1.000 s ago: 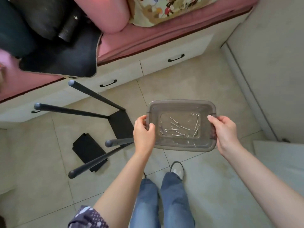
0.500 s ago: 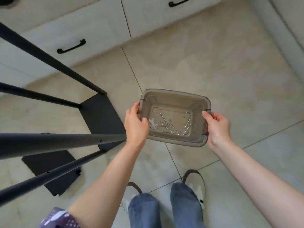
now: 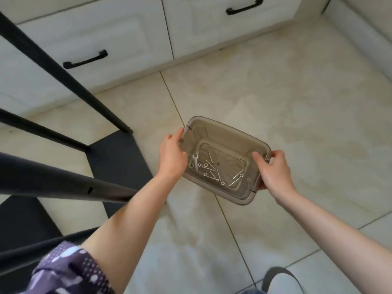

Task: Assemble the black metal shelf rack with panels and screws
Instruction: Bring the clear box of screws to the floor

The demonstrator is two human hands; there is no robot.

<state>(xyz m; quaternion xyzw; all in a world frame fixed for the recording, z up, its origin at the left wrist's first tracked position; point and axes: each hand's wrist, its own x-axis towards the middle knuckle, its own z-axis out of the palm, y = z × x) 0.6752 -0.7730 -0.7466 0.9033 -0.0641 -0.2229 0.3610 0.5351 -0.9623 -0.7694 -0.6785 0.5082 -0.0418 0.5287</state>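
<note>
Nearest us, our left hand (image 3: 172, 154) and right hand (image 3: 273, 169) each curl around an end of the translucent grey plastic tub (image 3: 222, 143), held above the beige tiled floor (image 3: 297, 98). Loose silver screws (image 3: 213, 169) lie inside. The black metal rack (image 3: 118, 153) stands just left, white drawers (image 3: 127, 37) beyond.

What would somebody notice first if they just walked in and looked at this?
Probably the see-through plastic tub in the middle, held over the tiled floor by the left hand and the right hand at its two ends. Shiny screws, washers and a small wrench lie loose in its bottom. At the left, long black rack legs reach toward the camera.
</note>
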